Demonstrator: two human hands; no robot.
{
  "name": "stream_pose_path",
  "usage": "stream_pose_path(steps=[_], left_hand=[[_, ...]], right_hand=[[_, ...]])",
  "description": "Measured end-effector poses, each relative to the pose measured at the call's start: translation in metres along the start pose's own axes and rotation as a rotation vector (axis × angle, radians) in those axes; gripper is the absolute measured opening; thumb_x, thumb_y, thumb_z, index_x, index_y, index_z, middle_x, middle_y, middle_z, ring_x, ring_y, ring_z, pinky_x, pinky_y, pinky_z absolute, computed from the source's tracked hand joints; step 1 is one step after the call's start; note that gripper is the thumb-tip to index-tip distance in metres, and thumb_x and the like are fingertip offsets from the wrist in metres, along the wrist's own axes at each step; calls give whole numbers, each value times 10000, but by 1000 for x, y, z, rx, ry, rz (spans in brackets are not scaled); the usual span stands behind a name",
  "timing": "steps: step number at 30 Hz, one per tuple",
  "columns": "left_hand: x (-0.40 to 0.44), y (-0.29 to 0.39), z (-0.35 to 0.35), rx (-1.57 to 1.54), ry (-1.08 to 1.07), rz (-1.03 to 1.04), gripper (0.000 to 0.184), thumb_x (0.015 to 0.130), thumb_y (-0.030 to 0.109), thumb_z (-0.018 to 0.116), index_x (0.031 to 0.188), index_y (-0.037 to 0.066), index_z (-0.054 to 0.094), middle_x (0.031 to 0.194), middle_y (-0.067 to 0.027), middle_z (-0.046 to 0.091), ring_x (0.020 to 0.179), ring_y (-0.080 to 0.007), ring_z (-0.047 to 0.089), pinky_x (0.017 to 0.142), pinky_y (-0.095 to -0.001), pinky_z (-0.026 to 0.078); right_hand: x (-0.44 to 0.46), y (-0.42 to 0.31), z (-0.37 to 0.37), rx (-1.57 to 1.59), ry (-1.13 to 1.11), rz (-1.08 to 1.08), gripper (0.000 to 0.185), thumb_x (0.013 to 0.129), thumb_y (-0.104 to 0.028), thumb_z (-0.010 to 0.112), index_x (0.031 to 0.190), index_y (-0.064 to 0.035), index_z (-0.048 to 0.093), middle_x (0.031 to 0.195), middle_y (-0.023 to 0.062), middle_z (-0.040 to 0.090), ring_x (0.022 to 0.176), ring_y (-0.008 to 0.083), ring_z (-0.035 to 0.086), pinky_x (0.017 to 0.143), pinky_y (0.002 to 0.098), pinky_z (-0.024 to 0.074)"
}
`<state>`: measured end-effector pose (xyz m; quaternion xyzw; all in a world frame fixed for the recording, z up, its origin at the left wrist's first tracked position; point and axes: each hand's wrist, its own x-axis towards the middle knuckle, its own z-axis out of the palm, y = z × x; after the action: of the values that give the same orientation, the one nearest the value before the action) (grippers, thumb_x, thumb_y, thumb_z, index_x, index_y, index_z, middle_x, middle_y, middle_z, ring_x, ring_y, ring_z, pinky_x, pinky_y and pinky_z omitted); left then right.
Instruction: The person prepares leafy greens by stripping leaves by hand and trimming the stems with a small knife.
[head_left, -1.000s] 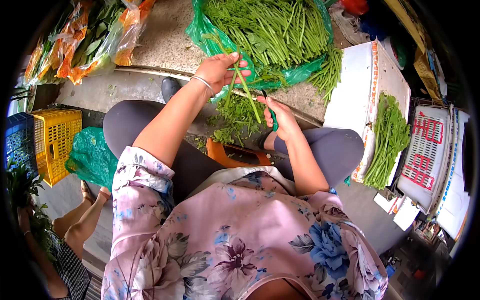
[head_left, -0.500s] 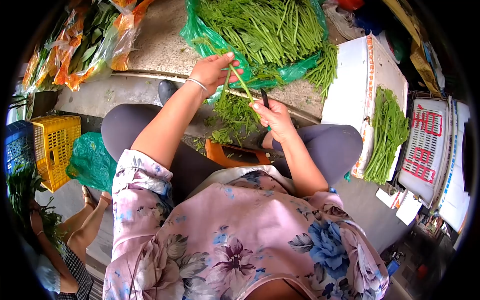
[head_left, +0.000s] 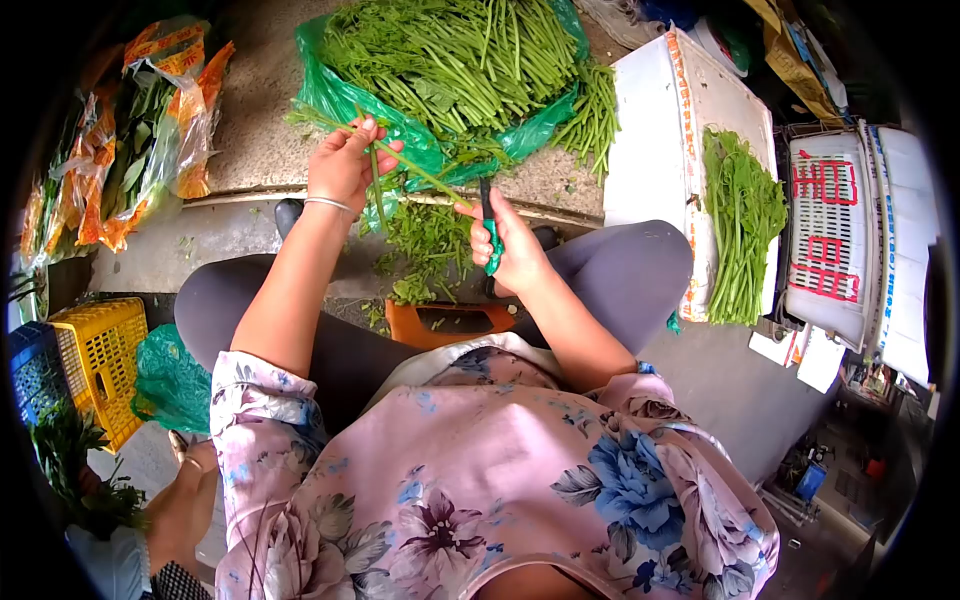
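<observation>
My left hand (head_left: 342, 165) pinches thin green stems near their leafy end, in front of the green plastic bag (head_left: 318, 75). Wrapped in my right hand (head_left: 508, 243) is a small knife (head_left: 491, 225) with a green handle, its dark end pointing up. One long stem (head_left: 425, 176) runs from my left fingers to my right fingertips. Behind both hands, a big pile of green stalks (head_left: 470, 60) lies on the bag. Loose leafy trimmings (head_left: 425, 245) lie below, between my knees.
An orange stool (head_left: 450, 325) stands between my legs. A white foam box (head_left: 650, 130) bearing a bundle of greens (head_left: 742, 230) is at right. Yellow crate (head_left: 105, 365), green bag (head_left: 170, 380) and another person's leg (head_left: 180, 510) are at left. Wrapped leafy bunches (head_left: 135, 140) lie upper left.
The view has shifted, so the surroundings sit differently in the frame. My right hand has come up to the stem's lower end, and the knife's green handle now shows more.
</observation>
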<state>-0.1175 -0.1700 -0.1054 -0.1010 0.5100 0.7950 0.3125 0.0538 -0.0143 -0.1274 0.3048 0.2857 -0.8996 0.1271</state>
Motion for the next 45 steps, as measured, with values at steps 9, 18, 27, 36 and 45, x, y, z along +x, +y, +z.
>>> stream_pose_path(steps=[9,18,27,36,45], left_hand=[[-3,1,6,18,16,177,223,837,144,551,988,0,475,916,-105,550,772,-244,618,591,-265,543],[-4,5,4,-12,12,171,189,832,132,555,968,16,494,906,-101,554,759,-236,623,557,-257,540],[-6,-7,9,150,-73,43,136,834,133,553,931,40,529,861,-59,570,716,-206,621,549,-257,520],[-16,-10,21,186,-124,-95,215,830,195,567,992,57,532,876,-58,574,763,-215,615,630,-293,523],[-19,-24,15,158,-204,-191,166,856,141,515,1012,84,531,841,-29,567,806,-209,605,670,-325,518]], right_hand=[[9,11,14,403,-127,6,443,855,-419,462,1121,-64,456,580,-34,392,500,96,378,486,235,323],[20,32,-15,145,178,231,290,860,-393,476,1102,-233,482,531,-80,326,438,48,290,421,201,258],[28,10,2,-1003,176,-629,471,736,-321,667,1080,-19,556,920,104,633,794,152,588,725,262,441],[-13,-22,19,-1015,386,-693,201,776,-198,639,849,-12,622,659,-5,577,628,35,471,545,221,394],[-189,-155,-75,-824,1092,-1258,161,776,-122,625,859,16,626,754,31,604,691,72,522,632,187,407]])
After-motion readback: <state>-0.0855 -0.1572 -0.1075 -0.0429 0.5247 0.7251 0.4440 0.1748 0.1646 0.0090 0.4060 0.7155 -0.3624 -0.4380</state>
